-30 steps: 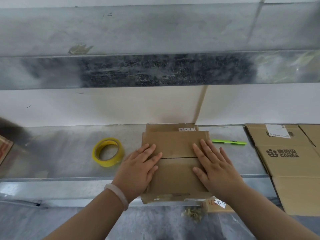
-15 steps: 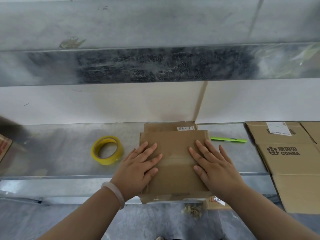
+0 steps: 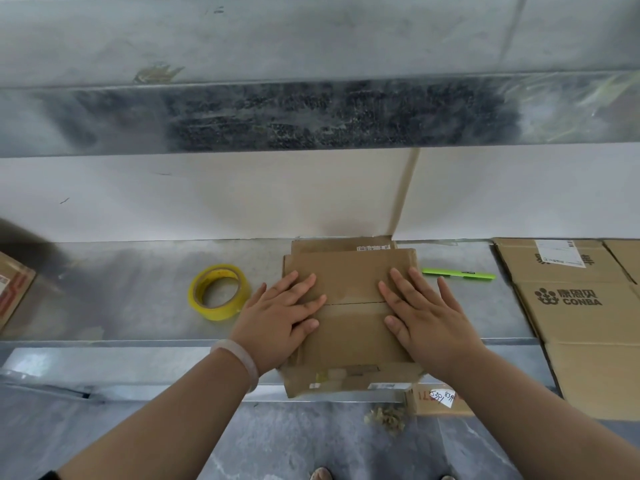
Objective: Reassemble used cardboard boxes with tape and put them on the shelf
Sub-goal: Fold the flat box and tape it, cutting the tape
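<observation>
Squarely mid-tabletop (image 3: 138, 289): one cardboard box (image 3: 349, 271), flaps folded shut, seam running 9 to 3 o'clock, near edge jutting past the front lip, far edge near the wall. Left grip (image 3: 277, 320) and right grip (image 3: 429, 317) spread flat, fingers straight, pressing the flaps, clasping nothing. One yellow tape roll (image 3: 219, 292) just beside the box at 9 o'clock, open metal beyond. One green pen (image 3: 459, 274) at 2 o'clock; one flattened CONBA carton (image 3: 581, 306) at 3 o'clock.

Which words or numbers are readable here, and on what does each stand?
"康恩贝 CONBA": flat box, right.
"5391": handwritten on white slip; its other digits unclear.
Too small: shipping label on flat box.
Too small: label on middle box.
</observation>
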